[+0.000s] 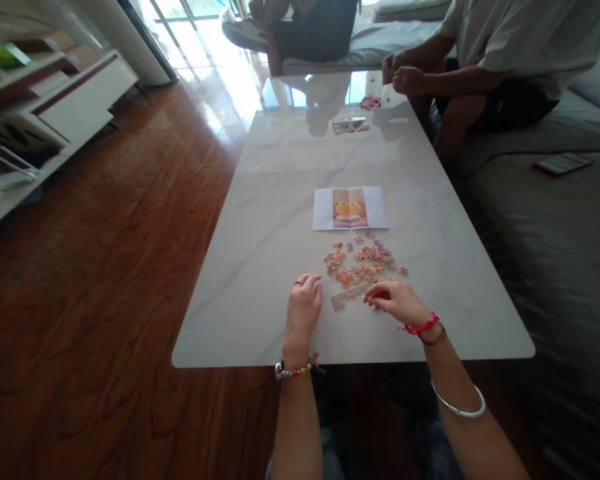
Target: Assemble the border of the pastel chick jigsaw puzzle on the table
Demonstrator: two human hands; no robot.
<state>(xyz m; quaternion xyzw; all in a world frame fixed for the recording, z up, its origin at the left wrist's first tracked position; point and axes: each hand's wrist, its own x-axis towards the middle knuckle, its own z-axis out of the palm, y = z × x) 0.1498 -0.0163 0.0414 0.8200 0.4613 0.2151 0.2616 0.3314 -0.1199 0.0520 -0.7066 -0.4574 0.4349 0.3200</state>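
Several small pink and orange puzzle pieces [363, 259] lie scattered on the white marble table [260, 253]. A joined strip of pieces [349, 295] lies just in front of them. My right hand [396, 301] is at the strip's right end, fingers pinched together on a piece there. My left hand [304, 308] rests on the table left of the strip, fingers curled down, with nothing visible in it. A folded reference sheet [350, 207] showing an orange picture lies beyond the pieces.
Another person sits on the grey sofa [570, 220] at the far right, their hands [400, 73] together over a second pile of pieces [370, 102] and a small packet [351, 125]. A phone [563, 163] lies on the sofa. Wooden floor and shelves are to the left.
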